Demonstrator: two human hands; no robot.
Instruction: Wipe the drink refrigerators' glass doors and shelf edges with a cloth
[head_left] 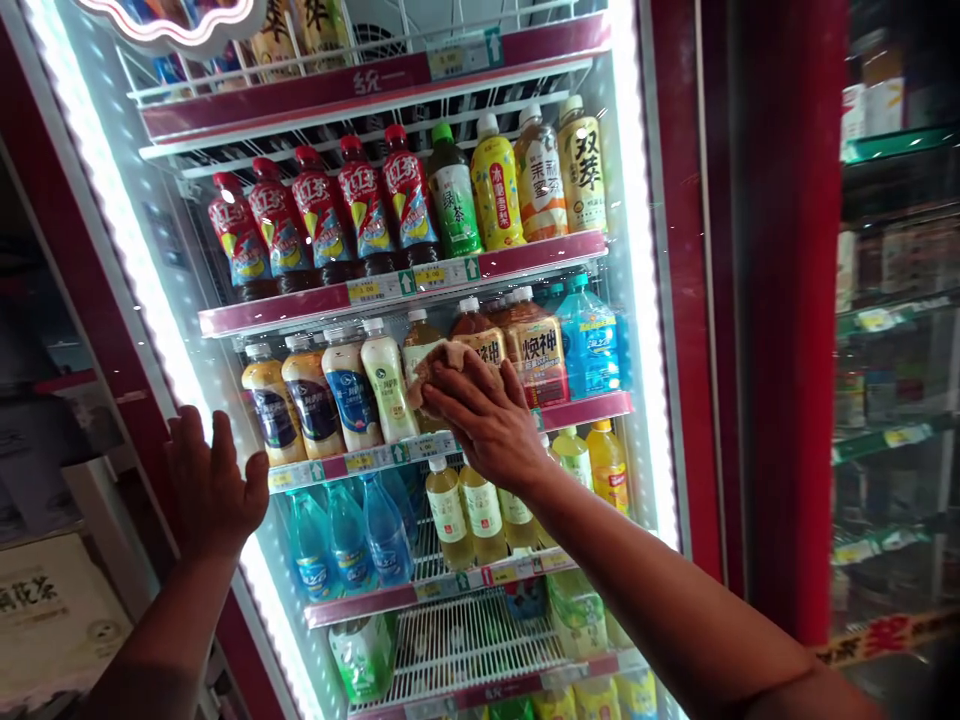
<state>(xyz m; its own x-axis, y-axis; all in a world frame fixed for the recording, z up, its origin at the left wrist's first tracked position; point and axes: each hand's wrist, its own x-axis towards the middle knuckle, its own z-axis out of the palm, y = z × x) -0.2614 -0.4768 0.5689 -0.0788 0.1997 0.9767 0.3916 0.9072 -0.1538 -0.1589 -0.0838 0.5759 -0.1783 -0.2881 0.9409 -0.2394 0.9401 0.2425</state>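
Note:
My right hand point(484, 410) presses a crumpled brownish cloth point(439, 368) flat against the glass door point(637, 330) of a drinks fridge, at the level of the second shelf of bottles. Its fingers lie over the cloth and hold it to the glass. My left hand point(214, 490) rests with spread fingers on the lit left edge of the door, next to the red frame point(97, 330). Behind the glass stand rows of bottles: red-labelled ones point(322, 225) on the upper shelf, cream and brown ones point(352, 395) behind my right hand, blue ones point(349, 535) lower down.
A second red-framed fridge door point(780, 300) stands to the right, with dim shelves point(892, 320) behind its glass. At the lower left sits a cardboard box point(52, 615) with printed characters. Bright light strips run down both sides of the door.

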